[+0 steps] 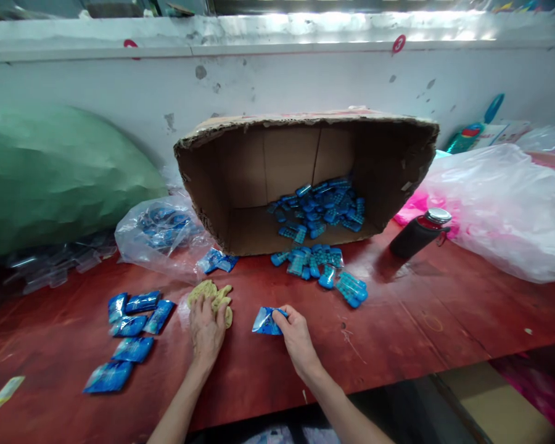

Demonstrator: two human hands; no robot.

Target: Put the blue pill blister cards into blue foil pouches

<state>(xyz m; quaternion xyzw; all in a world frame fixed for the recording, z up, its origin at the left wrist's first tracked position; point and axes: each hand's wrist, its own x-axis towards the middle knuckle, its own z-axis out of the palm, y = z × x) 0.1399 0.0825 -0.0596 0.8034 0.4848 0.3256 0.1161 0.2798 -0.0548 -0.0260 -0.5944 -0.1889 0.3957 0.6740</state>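
My right hand [298,339] pinches the edge of a flat, shiny blue packet [264,321] between thumb and fingers, just over the red table. To its left, my left hand [206,330] has its fingers curled on a crumpled yellow-green cloth [209,291]; the fingertips are partly hidden in its folds. Several filled, sealed blue packets [133,349] lie in a loose group left of that hand. Beyond my right hand lies a heap of small blue pieces with bumpy teal faces [311,259]. Flat blue packets [217,260] rest near the cloth.
A cardboard box [250,166] lies on its side, opening towards me, with more blue pieces [321,206] inside. Left of it are a clear bag [129,237] of blue packets and a large green sack [60,179]. A dark bottle [414,236] and a white plastic bag [513,209] stand right.
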